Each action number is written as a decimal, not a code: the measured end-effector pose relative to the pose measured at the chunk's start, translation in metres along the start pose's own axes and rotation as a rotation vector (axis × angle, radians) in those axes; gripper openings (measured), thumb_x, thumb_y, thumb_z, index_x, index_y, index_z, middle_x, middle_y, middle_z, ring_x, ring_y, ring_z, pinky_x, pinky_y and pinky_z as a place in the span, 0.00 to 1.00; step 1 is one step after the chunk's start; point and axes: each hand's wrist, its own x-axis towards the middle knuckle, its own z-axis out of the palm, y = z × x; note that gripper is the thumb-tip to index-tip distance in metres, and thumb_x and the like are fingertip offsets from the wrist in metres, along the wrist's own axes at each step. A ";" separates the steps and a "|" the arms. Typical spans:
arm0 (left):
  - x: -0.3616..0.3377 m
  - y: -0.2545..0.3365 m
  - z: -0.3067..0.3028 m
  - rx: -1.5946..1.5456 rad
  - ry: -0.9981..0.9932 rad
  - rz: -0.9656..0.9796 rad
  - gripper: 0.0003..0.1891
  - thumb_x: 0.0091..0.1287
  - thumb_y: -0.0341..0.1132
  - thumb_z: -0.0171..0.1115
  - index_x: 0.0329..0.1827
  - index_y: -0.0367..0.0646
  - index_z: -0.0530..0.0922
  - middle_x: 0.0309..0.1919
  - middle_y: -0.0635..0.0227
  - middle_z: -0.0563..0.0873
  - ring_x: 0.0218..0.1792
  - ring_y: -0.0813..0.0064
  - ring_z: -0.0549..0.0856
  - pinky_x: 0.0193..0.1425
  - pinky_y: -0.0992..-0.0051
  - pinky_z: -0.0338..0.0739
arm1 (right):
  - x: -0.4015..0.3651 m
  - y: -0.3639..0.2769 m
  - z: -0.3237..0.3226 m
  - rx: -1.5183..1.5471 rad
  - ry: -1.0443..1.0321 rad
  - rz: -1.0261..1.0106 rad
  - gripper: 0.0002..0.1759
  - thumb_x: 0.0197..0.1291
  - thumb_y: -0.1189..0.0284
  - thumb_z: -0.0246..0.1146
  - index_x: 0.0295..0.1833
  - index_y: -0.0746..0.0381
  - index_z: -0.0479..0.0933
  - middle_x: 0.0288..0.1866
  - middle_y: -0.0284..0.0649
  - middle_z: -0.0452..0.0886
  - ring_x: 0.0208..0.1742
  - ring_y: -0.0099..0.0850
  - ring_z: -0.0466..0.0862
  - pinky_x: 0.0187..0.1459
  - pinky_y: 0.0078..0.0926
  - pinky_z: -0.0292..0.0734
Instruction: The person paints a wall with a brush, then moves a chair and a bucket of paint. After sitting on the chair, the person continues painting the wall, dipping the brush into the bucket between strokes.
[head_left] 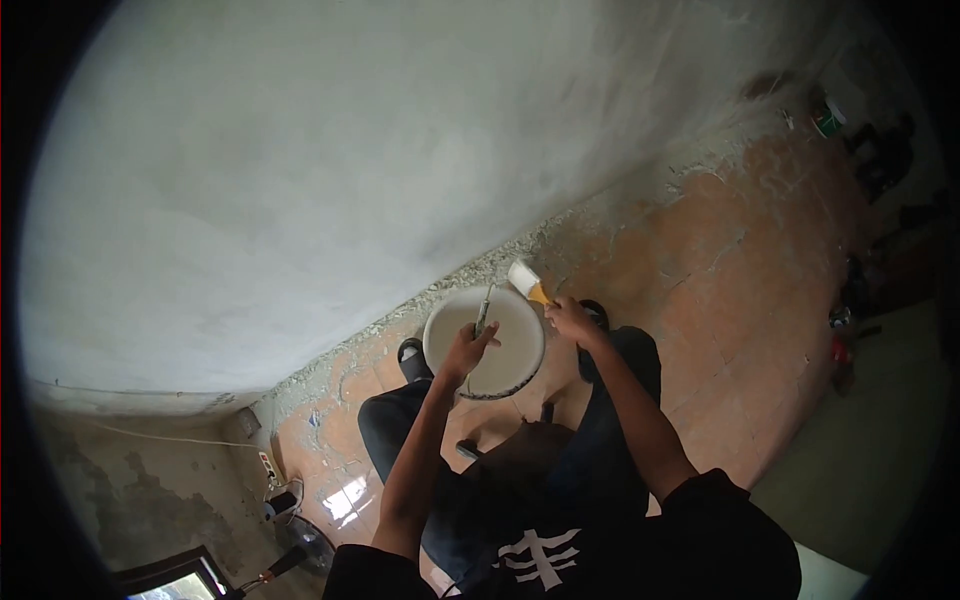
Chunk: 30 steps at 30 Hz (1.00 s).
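My right hand (573, 320) is closed around the yellow handle of a paintbrush (526, 279). Its broad white head points up and left, at the upper right rim of a round white tub (430, 345). Pale, milky liquid (515, 350) fills much of the tub, which stands on the floor between my feet. Over the tub's left half, my left hand (468, 350) grips a slim tool (484, 308) with a dark, mottled handle and a thin pale end pointing upward. What kind of tool it is, I cannot make out.
A whitish plastered wall (300, 180) rises just beyond the tub, with crumbled debris (480, 268) along its foot. Orange floor tiles (700, 300) carry pale smears. A fan (305, 545) and a power strip (267, 466) are lower left; a green-and-white bucket (828, 120) stands far right.
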 end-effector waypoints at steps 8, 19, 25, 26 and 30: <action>0.068 -0.023 0.014 0.150 -0.067 -0.051 0.21 0.61 0.50 0.56 0.26 0.36 0.75 0.17 0.68 0.76 0.22 0.79 0.73 0.28 0.75 0.67 | 0.007 -0.008 -0.038 -0.587 -0.358 0.115 0.17 0.52 0.67 0.54 0.39 0.71 0.77 0.38 0.58 0.79 0.43 0.47 0.80 0.44 0.38 0.73; 0.121 -0.021 0.047 0.184 -0.200 -0.038 0.15 0.64 0.41 0.54 0.32 0.35 0.72 0.22 0.67 0.77 0.25 0.78 0.76 0.31 0.76 0.70 | 0.029 0.020 -0.018 -0.634 -0.266 0.147 0.12 0.52 0.73 0.53 0.38 0.69 0.75 0.37 0.54 0.79 0.41 0.46 0.81 0.44 0.39 0.74; 0.129 -0.033 0.051 0.221 -0.259 -0.055 0.15 0.65 0.41 0.52 0.31 0.34 0.72 0.22 0.66 0.77 0.26 0.77 0.77 0.33 0.76 0.70 | 0.051 0.056 0.027 -0.506 -0.086 0.269 0.11 0.54 0.71 0.53 0.37 0.68 0.74 0.35 0.54 0.79 0.39 0.47 0.81 0.41 0.41 0.75; 0.128 -0.034 0.050 0.230 -0.280 -0.075 0.15 0.65 0.41 0.52 0.31 0.34 0.72 0.22 0.66 0.77 0.26 0.77 0.77 0.33 0.76 0.70 | 0.050 0.062 0.033 -0.475 -0.026 0.304 0.11 0.54 0.70 0.54 0.37 0.67 0.74 0.34 0.54 0.80 0.39 0.47 0.81 0.40 0.41 0.75; 0.126 -0.042 0.045 0.107 -0.216 -0.105 0.14 0.65 0.39 0.50 0.33 0.33 0.73 0.23 0.65 0.79 0.27 0.76 0.78 0.33 0.75 0.70 | 0.055 0.091 0.051 -0.451 0.024 0.358 0.10 0.53 0.71 0.55 0.36 0.66 0.75 0.37 0.52 0.80 0.41 0.46 0.81 0.40 0.39 0.77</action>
